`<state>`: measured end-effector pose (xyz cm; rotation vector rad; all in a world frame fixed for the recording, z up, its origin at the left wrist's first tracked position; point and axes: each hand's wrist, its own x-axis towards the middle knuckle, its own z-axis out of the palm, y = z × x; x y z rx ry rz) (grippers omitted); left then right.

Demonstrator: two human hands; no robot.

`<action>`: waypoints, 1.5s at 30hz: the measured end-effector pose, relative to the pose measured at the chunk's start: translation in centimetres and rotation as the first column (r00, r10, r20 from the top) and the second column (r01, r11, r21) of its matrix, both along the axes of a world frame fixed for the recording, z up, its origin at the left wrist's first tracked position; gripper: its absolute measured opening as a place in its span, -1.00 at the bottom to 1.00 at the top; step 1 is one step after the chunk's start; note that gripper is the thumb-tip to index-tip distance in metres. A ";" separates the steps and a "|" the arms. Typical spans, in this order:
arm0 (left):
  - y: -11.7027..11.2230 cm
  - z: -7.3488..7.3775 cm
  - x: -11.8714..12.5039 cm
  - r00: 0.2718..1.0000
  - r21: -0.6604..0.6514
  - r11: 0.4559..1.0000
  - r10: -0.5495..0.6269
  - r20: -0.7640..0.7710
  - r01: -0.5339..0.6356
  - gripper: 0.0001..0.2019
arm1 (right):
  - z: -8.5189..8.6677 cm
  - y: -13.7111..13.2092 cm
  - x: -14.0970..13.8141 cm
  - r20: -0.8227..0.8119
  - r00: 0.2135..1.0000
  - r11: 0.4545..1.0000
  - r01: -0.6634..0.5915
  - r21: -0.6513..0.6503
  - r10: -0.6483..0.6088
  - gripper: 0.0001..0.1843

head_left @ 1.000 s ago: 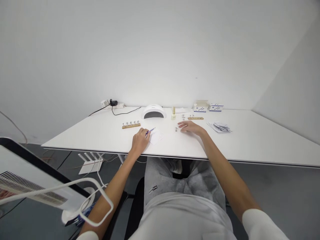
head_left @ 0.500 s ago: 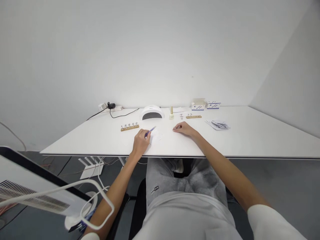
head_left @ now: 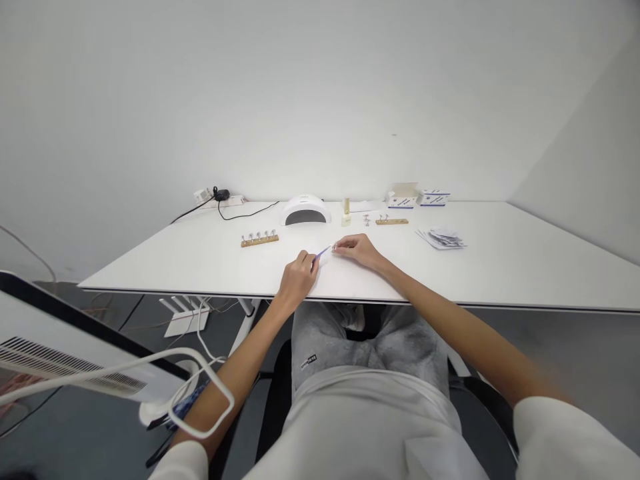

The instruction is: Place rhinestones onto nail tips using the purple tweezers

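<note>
I see the left hand gripping a purple stick. Its tip is near a tiny thing pinched in the right hand, over the table in front of the lamp.

Left hand and right hand side by side, front half of the table!
And there's a tool between them, a peg rack off left, the lamp behind! Rightward from the lamp: bottle, loose stands, second rack, with two boxes behind that. Papers lie right, before the boxes; power strip, back left!
</note>
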<state>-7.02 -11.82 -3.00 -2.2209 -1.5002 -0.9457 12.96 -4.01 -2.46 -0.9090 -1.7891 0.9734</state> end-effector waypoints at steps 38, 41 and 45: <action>-0.1 -0.6 0.2 0.985 0.103 0.994 0.040 -0.169 -0.023 -0.74 | 0.7 -0.4 0.3 -0.042 0.997 0.989 -0.066 -0.130 0.061 -0.74; -0.1 -0.7 0.2 0.992 0.177 0.984 0.051 -0.119 -0.029 -0.75 | 0.8 -0.4 0.4 -0.062 0.996 0.989 -0.077 -0.129 0.070 -0.73; -0.1 -0.5 0.1 1.000 0.290 0.957 -0.028 0.006 0.025 -0.77 | 0.9 -0.3 0.5 -0.080 0.991 0.986 -0.115 -0.120 0.106 -0.74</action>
